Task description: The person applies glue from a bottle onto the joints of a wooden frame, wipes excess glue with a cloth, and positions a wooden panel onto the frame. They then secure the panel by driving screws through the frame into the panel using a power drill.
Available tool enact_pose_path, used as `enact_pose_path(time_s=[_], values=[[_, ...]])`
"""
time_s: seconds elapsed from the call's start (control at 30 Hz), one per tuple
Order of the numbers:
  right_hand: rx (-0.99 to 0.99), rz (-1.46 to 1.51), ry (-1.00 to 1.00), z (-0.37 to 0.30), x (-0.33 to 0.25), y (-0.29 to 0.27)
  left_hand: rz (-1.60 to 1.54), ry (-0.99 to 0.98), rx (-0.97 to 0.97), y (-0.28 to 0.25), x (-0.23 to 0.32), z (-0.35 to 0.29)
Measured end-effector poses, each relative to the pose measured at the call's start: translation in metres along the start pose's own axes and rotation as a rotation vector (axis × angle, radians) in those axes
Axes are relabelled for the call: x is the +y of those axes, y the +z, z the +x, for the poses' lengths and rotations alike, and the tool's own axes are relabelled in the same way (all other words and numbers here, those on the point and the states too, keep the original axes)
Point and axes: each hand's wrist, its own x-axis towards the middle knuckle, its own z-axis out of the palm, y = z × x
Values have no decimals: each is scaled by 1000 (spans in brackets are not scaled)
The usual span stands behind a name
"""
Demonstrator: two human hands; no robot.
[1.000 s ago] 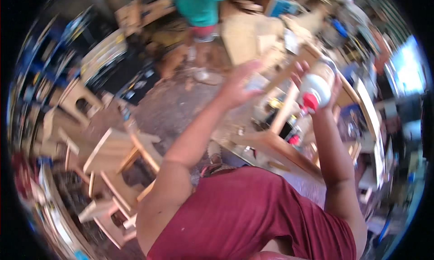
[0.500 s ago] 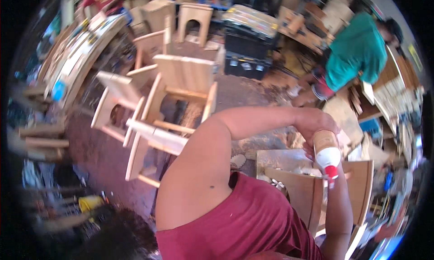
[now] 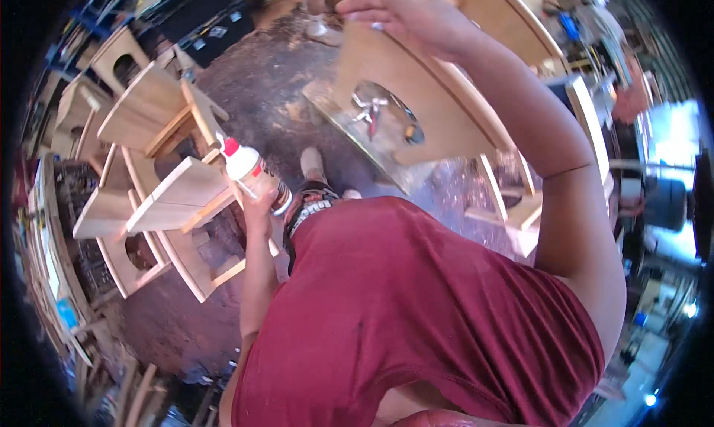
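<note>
My left hand [image 3: 259,208] is wrapped round a squeeze bottle [image 3: 245,165], white at the top with a red cap and a tan label lower down. The bottle tilts up and to the left beside the wooden stools. My right hand [image 3: 416,17] is stretched far forward with its fingers extended, over the upper edge of a curved wooden panel [image 3: 405,78]. Whether the right fingers touch the wood I cannot tell. Behind an arched cutout in that panel, a metal tool with a red handle [image 3: 372,122] shows on a board.
Several unfinished wooden stools [image 3: 175,193] stand close together on the left. A dark toolbox [image 3: 212,37] sits at the far left. More wooden pieces [image 3: 513,11] rise behind my right forearm. A light board edge [image 3: 357,148] lies low under the panel. A worktable [image 3: 48,256] runs along the left rim.
My left hand has swung from the right side to the left, carrying the bottle. My right arm now reaches forward. The view has turned, so the stools appear farther left.
</note>
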Motion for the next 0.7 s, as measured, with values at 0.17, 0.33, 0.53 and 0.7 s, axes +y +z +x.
enact_pose_path(time_s=[0.17,0.33,0.53,0.7], values=[[25,-291,79,-128,54,62,-149,-141,-98,10,-39,-54],[264,-74,335,-220,206,68,-135,-257,-227,17,-45,-74],[664,204,505,-293,357,9,-118,-208,-342,-8,-17,-82],[823,-171,647,-318,442,-69,-111,-109,-446,59,36,-77]])
